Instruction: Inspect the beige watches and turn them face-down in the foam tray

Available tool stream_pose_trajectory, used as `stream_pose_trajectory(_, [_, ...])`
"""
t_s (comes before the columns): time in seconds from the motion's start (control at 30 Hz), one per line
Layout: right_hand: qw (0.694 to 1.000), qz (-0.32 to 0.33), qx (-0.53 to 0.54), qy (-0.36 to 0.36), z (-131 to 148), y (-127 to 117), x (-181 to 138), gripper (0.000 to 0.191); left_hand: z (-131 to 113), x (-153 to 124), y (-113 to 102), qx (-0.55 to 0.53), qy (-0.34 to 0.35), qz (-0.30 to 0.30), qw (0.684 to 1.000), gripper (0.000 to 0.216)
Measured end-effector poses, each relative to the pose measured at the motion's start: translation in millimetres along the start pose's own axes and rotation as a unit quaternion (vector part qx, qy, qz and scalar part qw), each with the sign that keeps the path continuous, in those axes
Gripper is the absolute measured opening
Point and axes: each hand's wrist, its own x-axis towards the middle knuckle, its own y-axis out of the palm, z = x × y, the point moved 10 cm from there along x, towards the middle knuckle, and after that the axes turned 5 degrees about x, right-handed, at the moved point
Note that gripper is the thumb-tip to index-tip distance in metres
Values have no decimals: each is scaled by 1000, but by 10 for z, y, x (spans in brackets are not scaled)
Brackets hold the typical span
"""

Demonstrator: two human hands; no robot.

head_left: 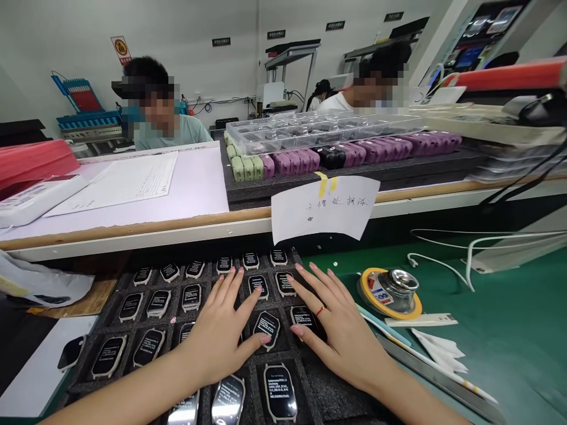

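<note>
A black foam tray (330, 386) lies in front of me, with several smartwatch bodies without straps set in its slots. Most of their screens are lit with lines of small white text. My left hand (221, 333) is spread flat over the middle of the tray, its thumb tip at the edge of one smartwatch (266, 332). Over the right side, my right hand (339, 327) is also spread, partly covering another smartwatch (305, 317). Neither hand grips anything; whether the fingers press on the screens I cannot tell. A red ring circles one right finger.
Right of the tray are a yellow-rimmed round dispenser (390, 292), tweezers-like metal strip (438, 378), white cable (467, 265) and folded wipes (438, 348). A raised shelf (195, 231) crosses ahead, bearing purple cases (296, 162) and a handwritten paper (325, 206). Co-workers sit beyond.
</note>
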Motion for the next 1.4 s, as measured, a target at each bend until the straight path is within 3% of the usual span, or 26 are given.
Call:
stream_pose_trajectory(0.23, [1000, 26, 3, 6, -36, 82, 3, 57, 40, -97, -24, 14, 0, 7, 1000, 70])
stream_pose_trajectory(0.43, [1000, 0, 26, 17, -83, -44, 42, 62, 167, -91, -3, 23, -21, 11, 999, 70])
stream_pose_trajectory(0.67, [992, 55, 40, 106, -430, 190, 304, 61, 260, 224, -57, 28, -36, -34, 998, 73])
stream_pose_trajectory(0.93, [994, 42, 23, 99, -443, 258, 502, 56, 371, 458, -35, 6, -61, -79, 995, 70])
stream_pose_trajectory(1.2, [993, 49, 22, 103, -463, 251, 433, 62, 494, 267, -118, 11, -74, -76, 994, 70])
stream_pose_trajectory(1.4, [993, 88, 35, 65, -176, 307, 526, 64, 716, -118, -106, 39, -101, -52, 993, 68])
